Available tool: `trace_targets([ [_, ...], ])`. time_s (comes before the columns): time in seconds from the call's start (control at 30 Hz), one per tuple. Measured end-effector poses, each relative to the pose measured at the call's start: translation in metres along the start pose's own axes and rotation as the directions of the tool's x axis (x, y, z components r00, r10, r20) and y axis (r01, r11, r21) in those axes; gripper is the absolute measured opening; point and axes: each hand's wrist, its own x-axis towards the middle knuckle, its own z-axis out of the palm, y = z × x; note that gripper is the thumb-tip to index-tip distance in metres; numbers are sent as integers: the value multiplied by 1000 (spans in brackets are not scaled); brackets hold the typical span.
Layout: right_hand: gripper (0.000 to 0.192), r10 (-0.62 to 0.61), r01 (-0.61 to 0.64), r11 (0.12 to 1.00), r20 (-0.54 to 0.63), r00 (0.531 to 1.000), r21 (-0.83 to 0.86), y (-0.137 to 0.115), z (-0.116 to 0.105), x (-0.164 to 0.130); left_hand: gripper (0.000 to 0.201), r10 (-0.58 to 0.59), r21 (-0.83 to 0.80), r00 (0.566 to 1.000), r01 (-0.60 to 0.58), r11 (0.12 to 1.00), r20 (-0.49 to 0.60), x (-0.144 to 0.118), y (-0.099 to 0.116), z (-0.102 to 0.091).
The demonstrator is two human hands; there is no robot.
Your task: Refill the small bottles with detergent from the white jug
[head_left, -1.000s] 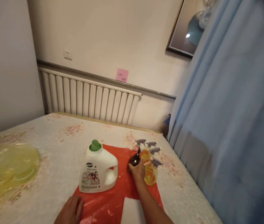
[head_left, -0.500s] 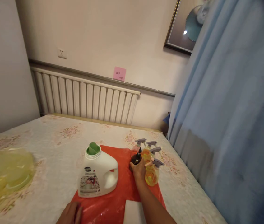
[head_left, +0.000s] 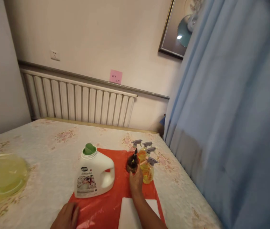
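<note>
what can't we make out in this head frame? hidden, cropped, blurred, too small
- Left hand, head view: cut off by the bottom edge.
- Right hand: seen from behind, so contact with the dark bottle cannot be told.
- Spray bottles: clustered, overlapping; rear ones partly hidden.
- Detergent jug label and pink note: text too small.
- White sheet: cropped, partly under the forearm.

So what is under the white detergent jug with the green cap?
The white detergent jug stands on a red plastic sheet spread over the floral bed cover. The sheet's part beneath the jug is hidden, and so is anything under the sheet.
</note>
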Motion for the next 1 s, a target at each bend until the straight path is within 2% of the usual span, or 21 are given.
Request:
trace_targets([
  [0.07,48,-1,0,999,28,1000,36,1,-13,-22,30,10,16,1000,-10,1000,-10,0,0,0],
  [0.17,33,-21,3,992,140,990,125,3,-37,-59,29,30,39,999,-29,999,-26,1,1,-1],
  [0.33,23,-84,14,977,327,941,213,13,-85,-113,29,94,94,995,-92,991,-18,2,3,-6],
  [0.47,21,-78,-30,968,414,907,248,27,-112,-138,25,119,105,993,-119,987,10,-1,1,-10],
  [0.6,21,-57,-88,953,459,887,290,37,-128,-151,23,88,107,996,-87,990,-1,-7,7,-13],
  [0.73,20,-39,-123,946,482,875,301,39,-138,-158,29,56,68,998,-54,996,-26,-18,35,-3],
  [0.87,23,-45,-105,954,479,877,281,34,-147,-156,36,70,-74,997,-72,995,-19,-33,82,22],
  [0.93,31,-68,-52,965,437,897,256,29,-151,-151,40,97,-100,995,-98,990,-19,-40,110,32],
  [1.0,45,-101,25,976,344,934,218,21,-154,-144,47,134,-144,991,-134,980,-12,-45,139,37],
])
